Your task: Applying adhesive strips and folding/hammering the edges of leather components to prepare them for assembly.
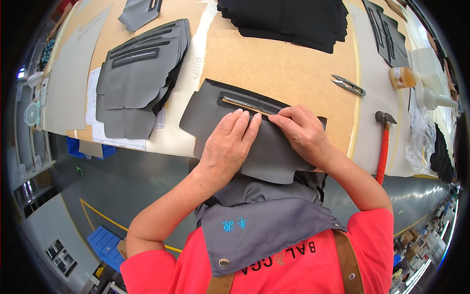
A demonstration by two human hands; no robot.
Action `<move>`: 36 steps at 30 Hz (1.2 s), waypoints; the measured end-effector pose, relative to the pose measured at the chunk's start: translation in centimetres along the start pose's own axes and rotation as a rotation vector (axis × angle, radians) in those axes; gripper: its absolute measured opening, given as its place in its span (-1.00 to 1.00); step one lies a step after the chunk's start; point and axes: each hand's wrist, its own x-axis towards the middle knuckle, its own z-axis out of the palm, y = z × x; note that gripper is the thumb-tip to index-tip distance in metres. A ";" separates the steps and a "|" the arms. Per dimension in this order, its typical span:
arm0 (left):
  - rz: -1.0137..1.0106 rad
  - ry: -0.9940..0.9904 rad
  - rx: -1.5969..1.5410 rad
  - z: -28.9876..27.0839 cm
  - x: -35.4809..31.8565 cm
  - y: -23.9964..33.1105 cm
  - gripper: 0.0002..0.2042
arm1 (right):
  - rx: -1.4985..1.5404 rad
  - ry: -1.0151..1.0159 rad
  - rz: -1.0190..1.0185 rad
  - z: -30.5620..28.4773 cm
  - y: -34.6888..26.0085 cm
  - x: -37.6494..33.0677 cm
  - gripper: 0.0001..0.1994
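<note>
Both hands work on a dark grey cut panel (264, 147) with a slot-shaped opening, which lies flat at the near edge of the table (293, 68) and overhangs that edge a little toward the person. The left hand (227, 144) lies palm down on the panel, fingers straight and together, their tips pressing just below the slot; its grip is flat and open, closed on nothing. The right hand (301, 130) rests beside it, almost touching, its grip drawn in with thumb and fingertips pinched at the lower lip of the slot, though whether they actually nip the material or only press it down is hard to tell from this angle. To the left on the table sits a stack of grey panels (139, 73) of the same cut, fanned slightly, over white paper sheets (122, 139). At the far edge lies a pile of black pieces (289, 19). To the right are small metal thread snips (348, 85), a hammer with a red handle (383, 147) and a small bottle of amber liquid (404, 77), all well apart from the hands.
</note>
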 end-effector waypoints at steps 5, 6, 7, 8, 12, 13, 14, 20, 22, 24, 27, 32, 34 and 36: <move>-0.017 0.005 -0.049 -0.1 0.1 0.1 -0.45 | -0.105 -0.063 -0.139 -0.4 0.1 -0.1 -0.61; -0.026 -0.003 -0.067 -0.2 0.2 0.2 -0.44 | -0.137 -0.056 -0.192 -0.4 0.1 -0.1 -0.62; -0.027 -0.001 -0.065 -0.2 0.2 0.4 -0.44 | -0.138 -0.055 -0.195 -0.5 0.1 0.0 -0.62; -0.037 -0.005 -0.049 0.0 0.1 0.5 -0.43 | -0.124 -0.064 -0.186 -0.6 0.0 0.1 -0.65; -0.027 -0.014 0.020 0.2 0.1 0.7 -0.44 | -0.056 -0.027 -0.004 -0.4 0.1 -0.6 -0.77; -0.029 -0.013 0.019 0.1 0.3 0.8 -0.44 | -0.056 -0.029 -0.006 -0.6 0.0 -0.6 -0.77; -0.014 0.002 0.008 -0.3 0.6 0.9 -0.45 | -0.025 -0.014 0.043 -0.7 -0.1 -0.6 -0.80; -0.002 -0.029 -0.009 -0.1 0.5 1.7 -0.47 | -0.009 -0.020 0.026 -0.9 0.4 -1.2 -0.75; -0.023 -0.040 -0.023 -0.1 0.5 1.9 -0.47 | -0.049 -0.041 -0.018 -1.0 0.4 -1.3 -0.72; -0.007 -0.019 -0.042 -0.2 0.6 2.0 -0.48 | -0.170 0.005 -0.157 -1.2 -0.1 -1.0 -0.69; -0.009 -0.023 -0.022 -0.1 0.6 2.2 -0.48 | -0.156 -0.014 -0.146 -1.4 0.1 -0.7 -0.69; 0.023 -0.036 -0.043 -0.1 0.7 2.7 -0.49 | -0.035 0.002 0.032 -1.1 0.2 -1.9 -0.66; 0.028 -0.048 -0.027 0.0 0.6 2.8 -0.49 | -0.030 -0.005 0.052 -1.5 0.1 -1.8 -0.67; -0.003 -0.037 -0.080 0.2 0.4 2.8 -0.50 | -0.096 -0.019 -0.090 -1.8 0.2 -1.7 -0.74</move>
